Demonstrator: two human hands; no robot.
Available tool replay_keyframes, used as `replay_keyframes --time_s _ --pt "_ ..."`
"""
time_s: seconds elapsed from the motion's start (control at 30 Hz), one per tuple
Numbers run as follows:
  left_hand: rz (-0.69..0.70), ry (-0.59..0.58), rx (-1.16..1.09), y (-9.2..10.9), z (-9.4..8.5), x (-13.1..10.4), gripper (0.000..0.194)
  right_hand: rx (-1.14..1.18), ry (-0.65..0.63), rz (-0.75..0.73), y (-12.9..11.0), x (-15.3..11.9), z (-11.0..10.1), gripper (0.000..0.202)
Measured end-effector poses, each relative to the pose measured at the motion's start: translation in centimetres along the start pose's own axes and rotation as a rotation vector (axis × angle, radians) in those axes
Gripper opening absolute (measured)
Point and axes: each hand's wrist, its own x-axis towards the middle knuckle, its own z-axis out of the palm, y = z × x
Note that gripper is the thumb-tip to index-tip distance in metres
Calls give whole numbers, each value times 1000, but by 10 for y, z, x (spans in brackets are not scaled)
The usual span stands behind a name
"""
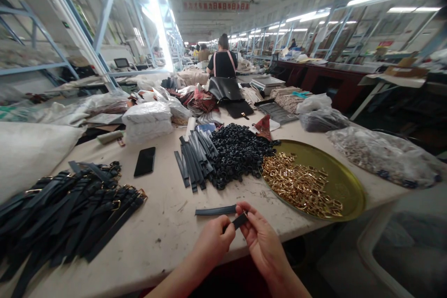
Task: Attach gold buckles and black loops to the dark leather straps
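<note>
Near the table's front edge, my left hand point(217, 238) pinches a short black leather strap point(240, 220). My right hand point(257, 233) is closed on the strap's other end, where a small gold glint shows; the fingers hide most of it. Just beyond my hands another dark strap point(214, 211) lies flat on the table. Past that are a stack of loose dark straps point(195, 160) and a heap of small black loops point(240, 151). To the right, gold buckles point(300, 184) are piled on a round gold tray point(345, 186).
At the left lies a big pile of black straps with buckles point(70, 214). A black phone point(144, 161) rests beyond it. Plastic-wrapped packs point(147, 121), a black bag point(226, 93) and a clear bag of small parts point(380, 153) line the back and right. Farther off, a person point(223, 63) faces away.
</note>
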Motion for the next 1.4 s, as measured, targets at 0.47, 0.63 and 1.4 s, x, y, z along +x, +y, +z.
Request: replay_keyframes --time_s 0.47,0.63,1.4 --pt "-55 -182 -448 7 -6 -2 22 -529 -81 -136 6 -9 -4 27" --pt "-128 -235 -547 10 -10 -4 22 -544 -167 -62 -2 -9 -3 21" --pt "-45 -217 -360 2 -2 -24 15 -796 -323 -32 -19 -24 -14 21"
